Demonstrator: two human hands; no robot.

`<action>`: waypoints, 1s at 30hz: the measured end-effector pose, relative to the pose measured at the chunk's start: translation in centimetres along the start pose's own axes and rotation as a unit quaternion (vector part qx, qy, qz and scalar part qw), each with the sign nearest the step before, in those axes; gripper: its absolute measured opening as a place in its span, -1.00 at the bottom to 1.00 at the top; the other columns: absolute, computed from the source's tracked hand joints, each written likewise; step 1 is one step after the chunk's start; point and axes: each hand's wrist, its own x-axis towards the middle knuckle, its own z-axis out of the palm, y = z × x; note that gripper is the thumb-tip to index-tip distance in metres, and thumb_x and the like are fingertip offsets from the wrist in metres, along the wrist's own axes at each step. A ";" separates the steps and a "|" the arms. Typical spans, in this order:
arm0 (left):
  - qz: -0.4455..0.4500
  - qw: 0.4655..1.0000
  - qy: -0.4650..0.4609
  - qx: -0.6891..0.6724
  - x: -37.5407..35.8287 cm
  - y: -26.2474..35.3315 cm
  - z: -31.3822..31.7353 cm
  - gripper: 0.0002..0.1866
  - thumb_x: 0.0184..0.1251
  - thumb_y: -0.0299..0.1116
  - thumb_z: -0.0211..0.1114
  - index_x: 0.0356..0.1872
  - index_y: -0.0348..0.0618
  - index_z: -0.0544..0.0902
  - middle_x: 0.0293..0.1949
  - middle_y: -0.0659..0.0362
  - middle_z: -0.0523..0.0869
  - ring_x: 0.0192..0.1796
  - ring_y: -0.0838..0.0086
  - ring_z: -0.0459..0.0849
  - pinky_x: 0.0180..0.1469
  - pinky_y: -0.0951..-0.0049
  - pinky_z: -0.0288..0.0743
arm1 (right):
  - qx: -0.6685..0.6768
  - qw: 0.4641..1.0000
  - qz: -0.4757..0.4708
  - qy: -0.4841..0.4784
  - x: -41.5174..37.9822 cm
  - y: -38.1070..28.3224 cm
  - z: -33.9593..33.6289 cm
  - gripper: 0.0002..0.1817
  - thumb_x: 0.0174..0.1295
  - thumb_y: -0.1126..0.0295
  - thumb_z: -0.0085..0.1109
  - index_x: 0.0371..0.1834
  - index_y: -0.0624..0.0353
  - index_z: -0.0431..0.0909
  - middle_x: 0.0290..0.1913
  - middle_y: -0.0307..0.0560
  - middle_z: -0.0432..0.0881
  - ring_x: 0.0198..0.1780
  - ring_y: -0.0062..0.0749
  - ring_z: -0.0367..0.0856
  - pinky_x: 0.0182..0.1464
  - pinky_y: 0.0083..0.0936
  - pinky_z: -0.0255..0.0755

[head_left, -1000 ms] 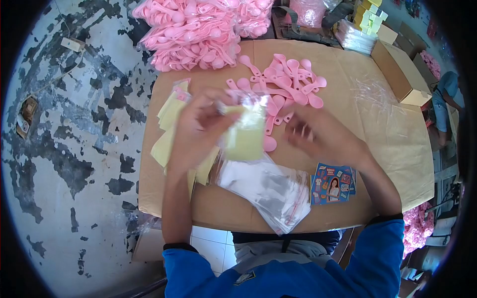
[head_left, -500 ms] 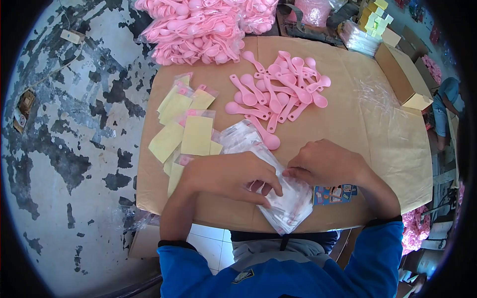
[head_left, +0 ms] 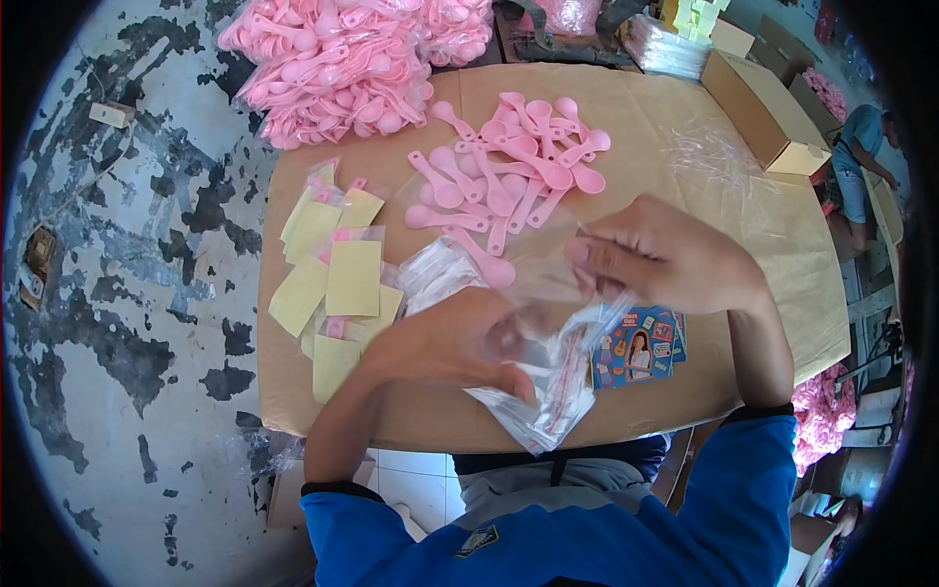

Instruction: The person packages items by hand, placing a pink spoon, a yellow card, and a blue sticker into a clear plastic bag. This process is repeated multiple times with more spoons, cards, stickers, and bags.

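My right hand (head_left: 655, 256) pinches a clear plastic bag (head_left: 548, 274), raised and stretched above the pile of clear bags (head_left: 559, 391). My left hand (head_left: 460, 338) is at the bag's left side, its fingers smeared by motion and partly behind the film. Blue printed cards (head_left: 636, 352) lie just below my right hand. Loose pink spoons (head_left: 504, 176) are heaped beyond both hands. To the left, packets with yellow cards (head_left: 353, 279) overlap one another, some showing pink through the plastic.
Large bags of pink spoons (head_left: 333, 68) stand at the back left. A cardboard box (head_left: 768, 112) sits at the back right, near wrapped clear bags (head_left: 667, 45). Crumpled film (head_left: 719, 157) lies on the brown table covering (head_left: 685, 225). Another person (head_left: 861, 157) is at the far right.
My right hand has risen and now holds up a clear bag. My left hand has shifted slightly left. The camera view has shifted, and more of the blue cards shows.
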 end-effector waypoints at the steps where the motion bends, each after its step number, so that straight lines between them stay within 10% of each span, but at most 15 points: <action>1: 0.027 0.993 0.066 -0.091 0.5 -0.2 0.7 -0.47 0.38 -0.01 0.19 0.12 -0.28 0.53 -0.22 0.12 0.68 -0.21 0.42 0.65 -0.16 0.42 0.50 | 0.016 1.000 -0.004 -0.008 -0.2 0.1 0.5 -0.72 0.34 0.27 0.04 -0.41 0.24 0.57 -0.55 -0.07 0.62 -0.48 -0.21 0.62 -0.39 -0.34 0.44; 7: 0.003 0.881 0.315 -0.353 1.6 -1.1 0.1 -0.47 0.56 -0.07 -0.12 0.28 -0.32 0.32 -0.04 0.05 0.65 -0.03 0.38 0.65 -0.01 0.36 0.54 | -0.308 0.948 -0.046 -0.069 -2.8 5.2 0.0 -0.60 0.01 0.05 0.38 -0.37 0.18 0.58 -0.44 -0.08 0.65 -0.35 -0.15 0.65 -0.30 -0.27 0.45; 14: 0.035 0.855 0.411 -0.313 1.8 -1.2 -0.5 -0.61 0.37 -0.34 0.27 0.14 -0.29 0.49 -0.06 0.04 0.67 -0.02 0.38 0.68 0.04 0.40 0.60 | -0.358 0.904 0.093 -0.216 -0.7 4.1 -0.3 -0.57 -0.05 0.03 0.41 -0.30 0.15 0.62 -0.43 -0.07 0.67 -0.29 -0.11 0.67 -0.25 -0.28 0.48; 17: 0.019 0.844 0.436 -0.313 1.5 -1.5 -0.5 -0.62 0.36 -0.43 0.24 0.14 -0.34 0.44 -0.09 -0.01 0.67 -0.03 0.29 0.68 0.08 0.28 0.60 | -0.339 0.924 0.050 -0.170 -1.2 4.9 -0.7 -0.73 0.09 0.15 0.32 -0.31 0.11 0.67 -0.37 0.03 0.66 -0.23 0.00 0.64 -0.13 -0.27 0.50; 26: 0.047 0.837 0.434 -0.331 1.8 -1.7 -0.6 -0.59 0.37 -0.43 0.24 0.17 -0.37 0.42 0.00 -0.03 0.65 0.03 0.32 0.66 0.13 0.35 0.56 | 0.099 0.995 0.028 0.014 2.0 4.3 0.8 -0.77 0.38 0.33 0.11 -0.03 0.22 0.58 -0.50 -0.18 0.59 -0.57 -0.59 0.54 -0.54 -0.64 0.41; 30: 0.033 0.847 0.409 -0.337 1.8 -1.6 -0.5 -0.53 0.34 -0.39 0.28 0.20 -0.39 0.40 0.10 -0.04 0.59 0.14 0.40 0.57 0.18 0.42 0.50 | 0.063 0.996 -0.035 0.043 2.8 5.0 2.3 -0.80 0.35 0.38 0.13 -0.06 0.22 0.59 -0.47 -0.19 0.58 -0.53 -0.64 0.48 -0.47 -0.64 0.41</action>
